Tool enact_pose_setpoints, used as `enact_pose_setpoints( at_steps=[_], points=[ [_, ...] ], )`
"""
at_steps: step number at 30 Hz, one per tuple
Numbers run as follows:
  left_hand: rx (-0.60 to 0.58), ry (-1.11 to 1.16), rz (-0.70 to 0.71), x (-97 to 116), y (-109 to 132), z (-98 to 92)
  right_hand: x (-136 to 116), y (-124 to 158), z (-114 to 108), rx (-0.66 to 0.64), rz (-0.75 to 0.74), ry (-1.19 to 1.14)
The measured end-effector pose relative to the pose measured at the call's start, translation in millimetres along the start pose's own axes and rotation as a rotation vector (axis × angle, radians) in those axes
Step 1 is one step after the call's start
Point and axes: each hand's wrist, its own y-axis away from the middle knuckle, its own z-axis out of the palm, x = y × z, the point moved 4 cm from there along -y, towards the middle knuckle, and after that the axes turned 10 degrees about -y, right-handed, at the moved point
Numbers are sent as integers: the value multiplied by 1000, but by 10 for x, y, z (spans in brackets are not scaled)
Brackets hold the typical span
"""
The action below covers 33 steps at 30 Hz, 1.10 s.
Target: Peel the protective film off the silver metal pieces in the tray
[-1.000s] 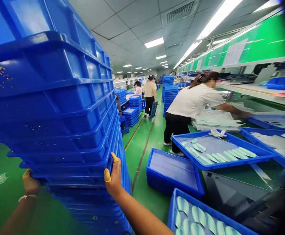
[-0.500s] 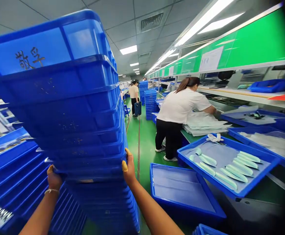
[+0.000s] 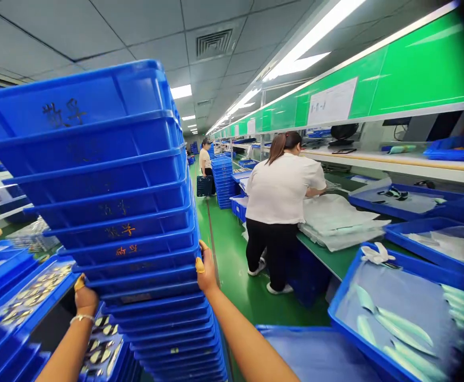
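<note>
A tall stack of blue plastic crates (image 3: 114, 223) is gripped low on both sides by the left hand (image 3: 85, 300) and right hand (image 3: 206, 273), keeping it steady.

The left hand (image 3: 85, 300) and right hand (image 3: 206, 273) grip opposite sides of a tall stack of blue crates (image 3: 108, 212). Ahead, a person in a white shirt (image 3: 280, 185) stands at the worktop (image 3: 319, 255), near a blue tray (image 3: 345, 313).

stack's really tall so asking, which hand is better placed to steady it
Right, I'd judge: the right hand grips higher on the tall stack of blue plastic crates, its yellow-capped fingers on a crate's side, while the left hand sits lower, at the stack's far corner.
</note>
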Motion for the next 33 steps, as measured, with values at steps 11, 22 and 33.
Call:
enact_pose_setpoints(
  at_steps=[11, 22, 33],
  points=[
    [-64, 51, 34, -178, -88, -28, -86, 42, 98, 43, 41, 0],
    [-131, 51, 184, -168, -45, -203, -204, 194, 141, 97, 119, 32],
    [-103, 71, 97, -48, 30, -196, -184, 131, 37, 52, 120, 23]
  ],
)
